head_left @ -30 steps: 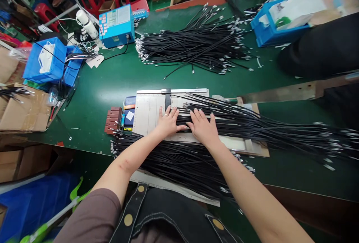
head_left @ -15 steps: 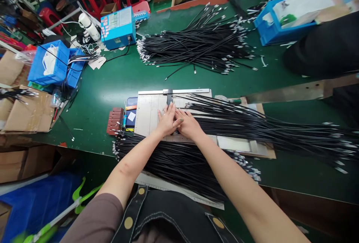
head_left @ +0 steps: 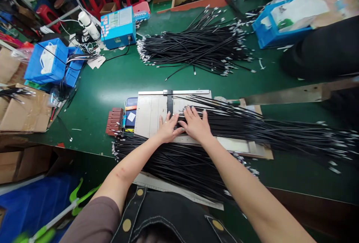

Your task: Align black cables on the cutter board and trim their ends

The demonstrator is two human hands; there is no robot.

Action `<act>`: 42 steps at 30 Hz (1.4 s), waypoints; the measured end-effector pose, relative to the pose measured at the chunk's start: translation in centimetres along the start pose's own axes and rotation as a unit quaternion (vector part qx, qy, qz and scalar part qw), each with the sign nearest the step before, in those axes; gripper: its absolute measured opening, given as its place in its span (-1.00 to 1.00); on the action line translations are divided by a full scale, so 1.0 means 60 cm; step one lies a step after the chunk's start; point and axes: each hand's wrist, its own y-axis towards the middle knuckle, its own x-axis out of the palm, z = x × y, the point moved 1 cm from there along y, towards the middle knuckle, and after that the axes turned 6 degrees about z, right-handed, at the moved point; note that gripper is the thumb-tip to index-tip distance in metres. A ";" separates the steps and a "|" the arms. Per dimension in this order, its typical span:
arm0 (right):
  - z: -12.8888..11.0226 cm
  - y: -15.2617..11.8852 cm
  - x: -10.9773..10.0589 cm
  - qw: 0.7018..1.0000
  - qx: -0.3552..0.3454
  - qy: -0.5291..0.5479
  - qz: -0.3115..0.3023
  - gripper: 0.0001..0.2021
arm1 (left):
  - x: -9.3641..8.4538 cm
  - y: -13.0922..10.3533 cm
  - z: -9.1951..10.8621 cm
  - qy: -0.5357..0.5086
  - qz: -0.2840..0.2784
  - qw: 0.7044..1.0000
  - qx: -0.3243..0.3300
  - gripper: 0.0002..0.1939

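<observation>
A flat paper-cutter board with a ruled top bar and a dark cross strip lies on the green table. My left hand rests on it at the lower end of the strip, fingers spread. Beside it, my right hand lies flat with fingers apart, over the left ends of a bundle of black cables. These cables run right, past the board. A second cable bundle lies nearer my body, beneath my forearms.
Beyond the board sits a large cable pile. A blue machine and blue bin are at the left, another blue bin at the right. The cutter's long blade arm extends right. Brown blocks adjoin the board.
My hands have moved apart and slightly nearer my body. The right hand has shifted right and lies over the cable ends with its fingers spread. More of the dark strip shows.
</observation>
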 end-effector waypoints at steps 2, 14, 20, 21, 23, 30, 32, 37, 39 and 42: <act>-0.025 0.008 0.000 1.000 -0.017 0.005 -0.018 -0.37 | -0.004 0.003 -0.008 -0.016 0.020 1.000 -0.016 -0.31; 0.061 -0.053 -0.025 0.987 0.132 -0.013 0.090 -0.40 | 0.006 0.031 0.027 0.113 0.075 0.991 0.013 -0.12; 0.058 -0.073 -0.017 0.986 0.102 -0.024 0.127 -0.44 | 0.014 0.018 0.028 0.129 0.070 0.989 0.008 -0.11; 0.060 -0.075 -0.017 0.986 0.096 -0.023 0.134 -0.46 | 0.016 0.017 0.027 0.130 0.069 0.989 0.009 -0.12; 0.066 -0.079 -0.017 0.985 0.087 -0.019 0.150 -0.49 | 0.020 0.015 0.025 0.130 0.068 0.989 0.009 -0.11; 0.079 -0.080 -0.023 0.981 0.103 -0.015 0.161 -0.48 | 0.028 0.013 0.025 0.120 0.069 0.990 0.004 -0.10; 0.081 -0.072 -0.025 0.981 0.116 -0.031 0.152 -0.45 | 0.026 0.012 0.026 0.118 0.067 0.991 0.003 -0.09; 0.087 -0.051 -0.018 0.993 0.082 -0.025 0.077 -0.42 | 0.020 0.012 0.025 0.094 0.059 0.994 -0.004 -0.11; 0.083 -0.038 -0.013 0.997 0.060 -0.005 0.049 -0.42 | 0.017 0.013 0.022 0.075 0.047 0.996 -0.009 -0.14; 0.061 -0.006 -0.005 0.999 0.025 0.034 0.005 -0.43 | 0.015 0.015 0.016 0.046 0.031 0.998 -0.017 -0.19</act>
